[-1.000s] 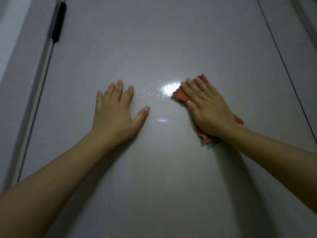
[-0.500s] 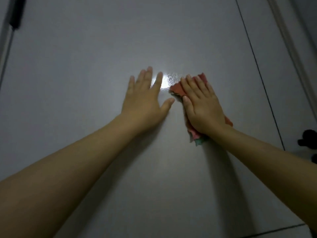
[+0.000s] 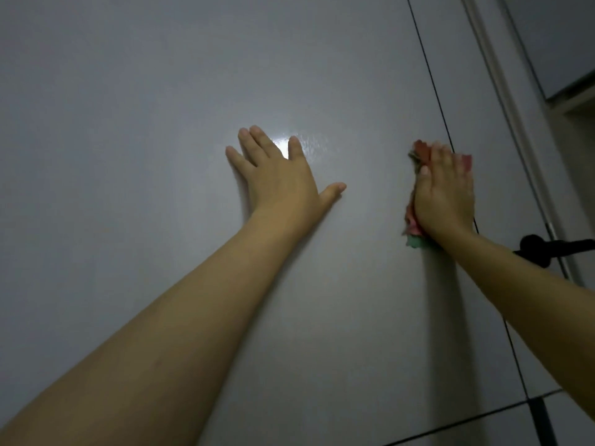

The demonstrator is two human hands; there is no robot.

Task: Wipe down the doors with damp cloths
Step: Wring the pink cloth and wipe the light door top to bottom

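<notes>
A plain grey door fills most of the view, with a bright glare patch near its middle. My left hand lies flat on the door, fingers spread and straight. My right hand presses a red and green cloth against the door, close to its right edge. The fingers lie straight over the cloth, which shows above the fingertips and below the wrist. The right hand is slightly blurred.
A thin dark gap marks the door's right edge, with the frame beyond it. A black door handle sticks out just right of my right wrist. A floor line shows at the bottom right.
My right hand has slid the cloth rightward, away from my left hand, to the door's edge. The view has swung right, bringing the handle further in.
</notes>
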